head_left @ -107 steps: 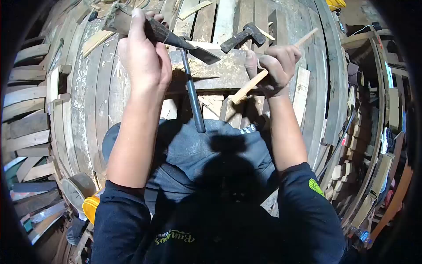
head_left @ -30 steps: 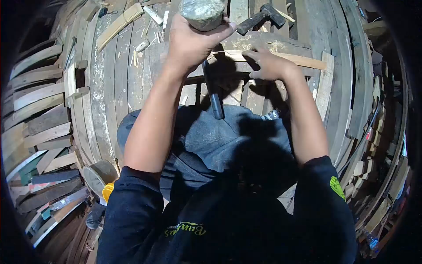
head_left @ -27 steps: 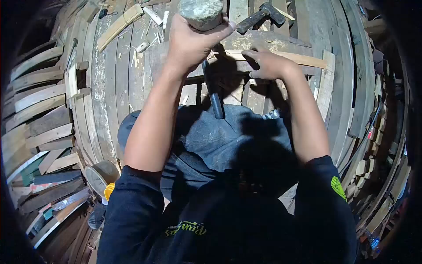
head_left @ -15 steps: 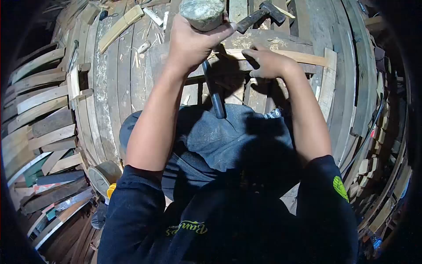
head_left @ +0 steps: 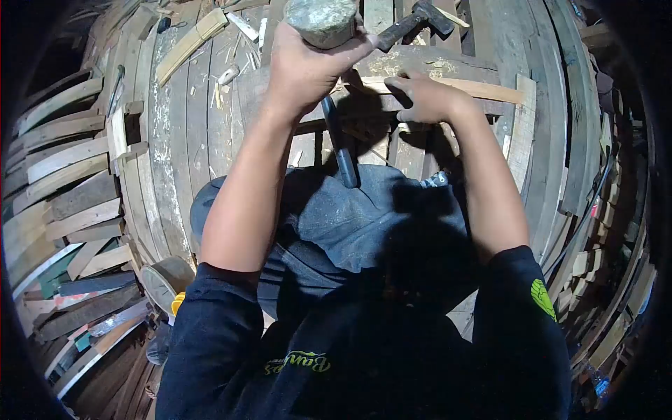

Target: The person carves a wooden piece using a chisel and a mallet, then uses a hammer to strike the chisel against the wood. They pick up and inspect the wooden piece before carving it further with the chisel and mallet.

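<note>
A thick-handled tool (head_left: 322,21) is gripped upright in the left hand (head_left: 299,70), only its round butt shown; its working end is hidden. The strip of wood (head_left: 483,90) is laid across a heavy board (head_left: 465,70), beneath the right hand (head_left: 428,99), whose thumb and fingers are parted wide; whether the strip is pressed cannot be told. The step in hand seems to be paring of the strip. For the next stroke, the strip needs to be kept steady, with fingertips held clear of the edge.
</note>
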A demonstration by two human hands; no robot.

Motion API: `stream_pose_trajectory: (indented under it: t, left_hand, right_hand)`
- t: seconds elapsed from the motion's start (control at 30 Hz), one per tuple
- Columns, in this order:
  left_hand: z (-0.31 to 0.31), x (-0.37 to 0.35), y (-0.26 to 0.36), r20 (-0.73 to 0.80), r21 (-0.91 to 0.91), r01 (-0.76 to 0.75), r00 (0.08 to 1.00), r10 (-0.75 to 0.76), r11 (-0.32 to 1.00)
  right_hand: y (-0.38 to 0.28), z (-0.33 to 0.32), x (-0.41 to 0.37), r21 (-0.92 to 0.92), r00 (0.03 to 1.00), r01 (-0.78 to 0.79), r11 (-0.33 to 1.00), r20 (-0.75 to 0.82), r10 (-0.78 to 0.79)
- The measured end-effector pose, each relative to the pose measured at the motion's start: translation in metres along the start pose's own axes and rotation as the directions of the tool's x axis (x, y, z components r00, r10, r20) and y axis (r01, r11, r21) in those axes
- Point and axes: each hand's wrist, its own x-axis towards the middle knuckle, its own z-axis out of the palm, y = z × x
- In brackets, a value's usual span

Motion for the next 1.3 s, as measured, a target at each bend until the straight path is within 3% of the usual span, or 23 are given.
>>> stream_pose_trajectory:
  t: [0.17,0.23,0.43,0.53,0.6,0.63,0.67,0.73,0.77,0.8,0.83,0.87,0.93,0.97,1.03,1.07,1.13,1.17,1.27,1.3]
  left_hand:
    - [0.001,0.0,-0.002,0.003,-0.048,0.008,1.0,-0.008,0.999]
    - [0.0,-0.001,-0.001,0.002,0.08,0.007,1.0,-0.007,0.997]
    - [0.002,-0.003,0.004,0.01,-0.015,0.021,1.0,-0.021,1.0]
    - [0.002,-0.002,0.001,0.013,0.034,0.04,0.999,-0.04,0.999]
    - [0.001,0.0,0.001,0.034,0.023,0.007,0.999,-0.008,1.0]
    - [0.001,0.002,0.001,0.054,0.011,-0.027,0.998,0.026,1.0]
    - [0.0,0.004,0.0,0.056,0.01,-0.025,0.998,0.025,1.0]
    - [0.001,0.006,-0.001,0.065,-0.009,-0.027,0.998,0.027,1.0]
    - [0.002,0.004,0.001,0.084,-0.098,0.072,0.994,-0.064,0.993]
    - [-0.002,0.005,0.005,0.124,0.127,0.053,0.99,-0.069,0.991]
    - [0.0,0.005,0.004,0.107,0.039,0.027,0.994,-0.031,0.999]
    - [0.002,0.004,0.002,0.086,-0.048,-0.002,0.996,0.006,0.999]
    - [0.002,0.005,-0.004,-0.048,0.038,-0.295,0.954,0.297,0.955]
    - [-0.004,-0.002,-0.004,-0.067,-0.309,-0.032,0.998,0.012,0.951]
    - [-0.022,0.006,-0.004,-0.279,-0.341,-0.125,0.96,0.027,0.932]
    - [-0.035,0.012,-0.003,-0.342,-0.359,-0.136,0.94,0.006,0.923]
    - [-0.045,0.014,0.013,-0.476,-0.434,-0.153,0.876,-0.081,0.888]
    - [-0.041,0.01,0.016,-0.51,-0.357,-0.241,0.86,0.028,0.903]
    - [-0.034,0.005,0.023,-0.514,-0.533,-0.182,0.845,-0.145,0.826]
    - [-0.033,0.004,0.018,-0.442,-0.574,-0.124,0.879,-0.179,0.809]
  right_hand:
    - [-0.004,-0.003,-0.002,0.006,1.0,-0.016,1.0,0.006,0.016]
    - [-0.004,-0.003,-0.002,0.0,0.999,-0.028,1.0,0.016,0.028]
    - [-0.003,-0.002,-0.002,-0.008,1.0,-0.005,1.0,0.009,0.005]
    - [0.0,0.001,0.001,-0.046,1.0,0.002,0.999,-0.016,-0.003]
    - [0.003,0.001,0.002,0.07,0.997,0.05,0.996,-0.059,-0.046]
    - [0.008,0.003,0.005,0.017,0.975,0.113,0.993,-0.194,-0.107]
    - [0.013,0.005,0.01,-0.043,0.931,0.167,0.985,-0.322,-0.172]
    - [0.015,-0.014,0.014,-0.029,0.691,0.424,0.905,-0.635,-0.344]
    - [0.015,-0.026,0.008,0.068,0.681,0.457,0.887,-0.667,-0.3]
    - [0.007,-0.045,-0.002,0.164,0.673,0.488,0.857,-0.696,-0.25]
    - [-0.016,-0.063,-0.023,0.241,0.576,0.561,0.792,-0.801,-0.164]
    - [-0.01,-0.065,-0.025,0.063,0.398,0.556,0.829,-0.896,-0.199]
    - [-0.01,-0.076,-0.049,0.286,0.496,0.537,0.794,-0.868,-0.023]
    - [-0.006,-0.079,-0.055,0.291,0.537,0.411,0.864,-0.843,0.029]
    - [0.014,-0.077,-0.061,0.212,0.581,0.171,0.962,-0.811,0.075]
    - [0.025,-0.069,-0.058,0.14,0.538,0.248,0.959,-0.843,-0.016]
    - [0.028,-0.073,-0.059,0.203,0.809,-0.005,0.979,-0.574,0.124]
    - [0.025,-0.071,-0.059,0.205,0.806,-0.003,0.979,-0.579,0.123]
    - [-0.003,-0.069,-0.057,-0.016,0.617,0.332,0.943,-0.753,-0.23]
    - [-0.019,-0.067,-0.057,-0.007,0.581,0.391,0.921,-0.774,-0.252]
